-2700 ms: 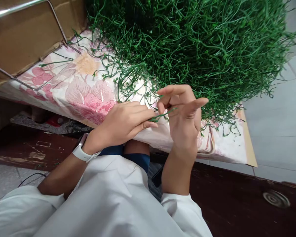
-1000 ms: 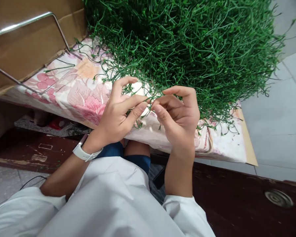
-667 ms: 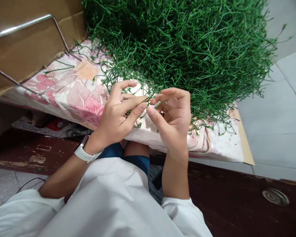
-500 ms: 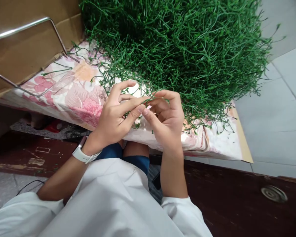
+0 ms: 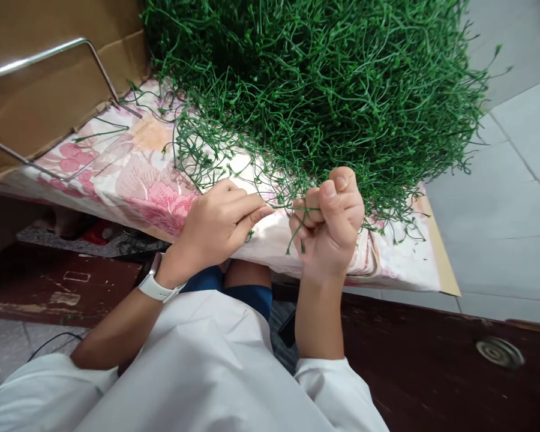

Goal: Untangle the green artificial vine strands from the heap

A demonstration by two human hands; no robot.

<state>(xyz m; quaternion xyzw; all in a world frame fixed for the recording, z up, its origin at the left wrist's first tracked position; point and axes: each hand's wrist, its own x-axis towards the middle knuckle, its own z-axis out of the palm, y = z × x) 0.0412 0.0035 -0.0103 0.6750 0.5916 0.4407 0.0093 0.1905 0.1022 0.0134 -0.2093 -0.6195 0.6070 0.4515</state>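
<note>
My left hand (image 5: 225, 225) is closed, thumb and forefinger pinching a thin green plastic stem whose end crosses toward the other hand. Bits of green also poke out beneath its fingers. My right hand (image 5: 330, 216) is curled into a fist around green plastic stems (image 5: 291, 240), whose budded ends hang out on its left side. Both hands are just above the front part of a table covered with a floral cloth (image 5: 157, 201). Right behind them rises a large heap of green artificial stems (image 5: 324, 90), with loose ones (image 5: 202, 144) spilling from its front left.
A cardboard panel (image 5: 63, 27) with a bent metal wire frame (image 5: 40, 60) stands at the left. Grey-white tiles (image 5: 499, 228) lie to the right. Dark red wooden benches (image 5: 414, 354) flank my legs; a round fitting (image 5: 499, 352) sits on the right one.
My hands have come apart. The right one has moved to the right and curled from a loose pinch into a fist around stems; the left has closed its spread fingers.
</note>
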